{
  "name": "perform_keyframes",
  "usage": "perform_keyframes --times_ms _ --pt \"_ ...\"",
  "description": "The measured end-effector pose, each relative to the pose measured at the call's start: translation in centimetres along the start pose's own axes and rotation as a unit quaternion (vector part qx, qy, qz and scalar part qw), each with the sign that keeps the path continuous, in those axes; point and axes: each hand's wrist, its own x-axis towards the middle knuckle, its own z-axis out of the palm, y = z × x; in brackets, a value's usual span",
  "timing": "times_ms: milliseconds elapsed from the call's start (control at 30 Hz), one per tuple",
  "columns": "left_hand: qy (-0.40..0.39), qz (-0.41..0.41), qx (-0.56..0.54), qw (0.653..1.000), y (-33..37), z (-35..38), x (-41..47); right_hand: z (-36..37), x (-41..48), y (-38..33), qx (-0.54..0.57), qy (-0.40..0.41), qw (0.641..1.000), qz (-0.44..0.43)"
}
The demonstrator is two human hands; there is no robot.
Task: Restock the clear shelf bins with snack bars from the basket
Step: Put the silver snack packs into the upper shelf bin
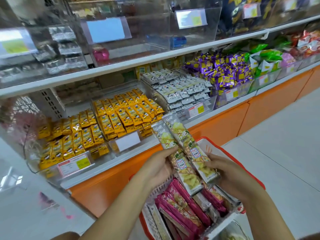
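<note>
Both hands hold one bundle of long yellow-green snack bars (183, 149) just below the middle of the view. The left hand (155, 168) grips the bundle from its 9 o'clock side, with the thumb lying across the top wrapper. The right hand (230, 174) curls round the near ends from the 3 o'clock side. The bars fan out slightly, their far ends pointing toward 11 o'clock and reaching up to the front edge of the lower shelf.

Under the hands, at 5 o'clock, sits the basket (252, 172), red-rimmed with a white lattice wall. It holds pink bars (181, 207) lying side by side, with a few pale packs among them.

On the lower shelf at 9 o'clock stands a clear bin (52, 172) of small yellow packets, with a price tag (74, 164) on its front. A second bin of yellow packets (128, 115) is just beside it toward the centre. At 1 o'clock comes a bin of grey-white packets (181, 89). Further toward 2 o'clock lie purple packets (223, 71) and then green bags (266, 57).

The upper shelf bins (131, 37) at 12 o'clock look nearly bare and are blurred. An orange base panel (220, 129) runs below the shelf, and a pale tiled floor (285, 139) lies at 3 o'clock.
</note>
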Motion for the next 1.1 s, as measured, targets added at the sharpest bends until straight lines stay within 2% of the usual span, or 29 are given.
perform_keyframes --times_ms 133,233,400,467,533,633,833,900,1000,1067,1100 --pt "0.019 0.019 0.02 0.999 0.3 0.3 -1.0 0.7 -0.6 0.1 -0.065 -0.032 0.996 -0.042" --pt "0.037 0.044 0.072 0.996 0.4 0.5 -2.1 2.3 -1.6 -0.4 -0.213 -0.038 0.974 -0.072" --pt "0.119 0.08 0.075 0.987 1.0 0.9 -3.6 4.8 -2.1 -0.9 -0.325 -0.017 0.935 -0.14" --pt "0.165 0.098 0.072 0.979 1.4 1.3 -4.0 6.4 -2.2 -0.8 -0.384 0.016 0.902 -0.196" --pt "0.182 0.105 0.067 0.975 1.8 1.8 -4.8 8.5 -2.2 -0.5 -0.464 0.049 0.852 -0.236" --pt "0.17 0.134 0.069 0.974 3.0 1.7 -5.8 10.7 -2.4 -0.2 -0.539 0.109 0.775 -0.31" --pt "0.094 0.19 0.078 0.974 5.5 1.7 -8.9 12.2 -2.8 -1.2 -0.579 0.132 0.695 -0.405" --pt "0.072 0.216 0.089 0.97 6.6 1.7 -10.0 12.9 -2.9 -1.8 -0.576 0.124 0.684 -0.43" --pt "0.053 0.241 0.125 0.961 8.3 2.1 -11.9 14.1 -3.3 -3.3 -0.569 0.111 0.687 -0.437" --pt "0.032 0.254 0.136 0.957 9.6 2.4 -13.1 14.7 -3.4 -5.0 -0.555 0.081 0.719 -0.41" --pt "0.021 0.261 0.141 0.955 10.4 2.5 -13.6 15.0 -3.6 -6.2 -0.532 0.056 0.75 -0.389"
